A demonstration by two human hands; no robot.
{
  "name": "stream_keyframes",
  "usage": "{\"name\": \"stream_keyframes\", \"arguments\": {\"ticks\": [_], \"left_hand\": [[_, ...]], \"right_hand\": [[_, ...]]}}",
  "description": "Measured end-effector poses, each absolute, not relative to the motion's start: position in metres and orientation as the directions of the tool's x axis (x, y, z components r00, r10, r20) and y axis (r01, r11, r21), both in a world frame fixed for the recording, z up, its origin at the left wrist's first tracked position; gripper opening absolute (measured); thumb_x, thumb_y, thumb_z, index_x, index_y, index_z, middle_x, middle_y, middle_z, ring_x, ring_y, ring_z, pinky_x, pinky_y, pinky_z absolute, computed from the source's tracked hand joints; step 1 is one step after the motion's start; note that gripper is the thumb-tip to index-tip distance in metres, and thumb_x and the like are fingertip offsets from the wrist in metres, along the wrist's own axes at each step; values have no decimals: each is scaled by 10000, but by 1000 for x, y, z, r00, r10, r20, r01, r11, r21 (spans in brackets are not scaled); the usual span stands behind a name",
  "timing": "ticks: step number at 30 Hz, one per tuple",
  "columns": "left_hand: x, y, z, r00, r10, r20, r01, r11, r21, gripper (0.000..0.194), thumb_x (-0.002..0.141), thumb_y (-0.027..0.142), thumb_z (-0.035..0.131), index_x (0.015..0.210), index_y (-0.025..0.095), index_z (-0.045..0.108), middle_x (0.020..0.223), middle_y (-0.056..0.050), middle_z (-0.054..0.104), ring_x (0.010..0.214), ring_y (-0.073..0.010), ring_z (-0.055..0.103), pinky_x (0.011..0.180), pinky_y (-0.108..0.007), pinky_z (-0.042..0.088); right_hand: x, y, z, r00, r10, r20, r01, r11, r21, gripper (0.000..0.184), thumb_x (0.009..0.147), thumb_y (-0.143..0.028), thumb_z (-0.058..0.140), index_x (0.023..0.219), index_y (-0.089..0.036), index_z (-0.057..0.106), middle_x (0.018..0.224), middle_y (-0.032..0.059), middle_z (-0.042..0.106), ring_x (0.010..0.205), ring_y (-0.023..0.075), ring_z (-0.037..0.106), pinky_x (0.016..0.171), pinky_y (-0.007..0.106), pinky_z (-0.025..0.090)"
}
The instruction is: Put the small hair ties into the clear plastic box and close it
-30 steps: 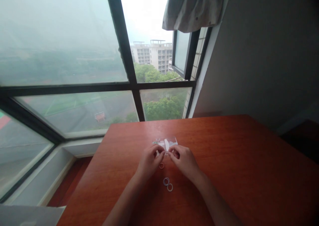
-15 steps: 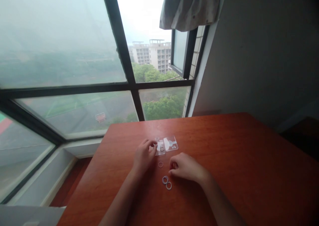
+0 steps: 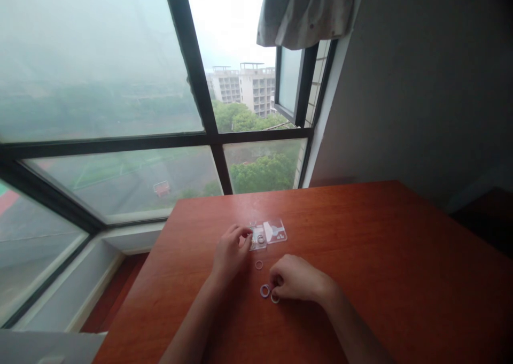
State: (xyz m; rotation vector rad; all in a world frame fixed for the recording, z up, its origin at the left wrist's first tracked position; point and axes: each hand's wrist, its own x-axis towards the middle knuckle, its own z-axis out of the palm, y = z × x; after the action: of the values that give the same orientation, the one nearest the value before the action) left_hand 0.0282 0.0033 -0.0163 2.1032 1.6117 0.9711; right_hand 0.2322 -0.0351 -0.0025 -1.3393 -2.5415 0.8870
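Note:
My left hand (image 3: 231, 252) is closed at the left side of a small clear plastic box (image 3: 258, 247), thumb and fingers on its edge. The box's lid (image 3: 276, 232) lies folded open to the right, with white markings. Inside the box are ring-shaped pieces (image 3: 261, 239), too small to count. My right hand (image 3: 298, 279) has its fingertips pinched on a pale ring (image 3: 274, 301) on the table, partly covered by the fingers. Just left of them lies a purplish ring (image 3: 261, 291), perhaps more than one overlapping. Another pinkish ring (image 3: 258, 269) rests alone between the hands and the box.
The reddish-brown wooden table (image 3: 360, 235) extends to both sides, its far edge close to dark-framed windows (image 3: 120, 144). A grey curtain (image 3: 306, 14) hangs above. A plain wall (image 3: 417, 97) stands at the right.
My right hand has moved down and toward me, onto the nearest pale ring, which has shifted slightly right. My left hand stays at the box.

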Motion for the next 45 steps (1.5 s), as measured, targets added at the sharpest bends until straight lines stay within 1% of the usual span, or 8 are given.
{"name": "stream_keyframes", "arguments": {"ticks": [5,9,13,17,24,33,41,45], "left_hand": [[29,2,-15,136,939,316,713,-314,627,151,851,230,516,873,199,662,845,-23,634,667,-139,565,604,-243,409],[31,2,-13,139,942,305,708,-310,635,157,851,240,513,878,196,661,836,-26,628,675,-144,566,600,-245,406],[34,0,-11,186,936,298,679,-342,650,162,854,258,514,847,186,659,805,-30,621,677,-144,554,606,-247,403],[40,-4,-11,265,925,273,625,-380,682,176,859,270,523,785,174,651,758,-19,611,661,-133,528,604,-236,391],[48,-9,-9,342,910,235,573,-401,715,169,854,253,539,772,174,663,682,-6,604,641,-128,515,595,-229,375],[51,-9,-11,305,926,221,600,-367,710,118,802,193,549,732,171,643,653,7,594,606,-125,514,587,-228,374],[40,0,-19,179,941,286,722,-323,612,117,817,205,522,745,181,612,756,-16,617,662,-145,547,623,-245,399],[39,0,-20,188,935,301,743,-336,579,115,820,202,524,743,188,610,776,-20,624,680,-149,560,630,-245,403]], "right_hand": [[233,-27,-6,-510,857,-75,751,400,-526,85,683,-184,678,701,-242,737,663,-2,703,585,135,586,498,230,238],[232,-20,-6,-408,913,-10,757,332,-563,53,731,-200,666,739,-232,707,710,-8,701,646,139,600,544,223,282],[231,-16,-5,-327,944,53,731,288,-619,58,794,-203,628,785,-225,681,709,-13,682,650,131,589,586,219,322],[229,-14,-8,-258,959,119,724,274,-634,75,837,-245,600,832,-223,671,696,-10,655,648,136,577,606,224,338],[227,-13,-9,-232,954,190,705,300,-643,100,856,-267,577,806,-218,650,660,-15,610,620,136,556,609,228,341],[225,-15,-8,-226,952,208,715,307,-628,84,848,-256,579,808,-226,647,697,-9,643,628,140,559,603,231,335],[226,-14,-8,-230,960,160,730,279,-623,85,845,-222,564,822,-222,646,703,-5,649,641,141,567,613,229,340],[226,-15,-9,-258,957,130,739,283,-612,85,818,-178,573,806,-221,645,693,-10,650,639,136,569,602,226,328]]}}
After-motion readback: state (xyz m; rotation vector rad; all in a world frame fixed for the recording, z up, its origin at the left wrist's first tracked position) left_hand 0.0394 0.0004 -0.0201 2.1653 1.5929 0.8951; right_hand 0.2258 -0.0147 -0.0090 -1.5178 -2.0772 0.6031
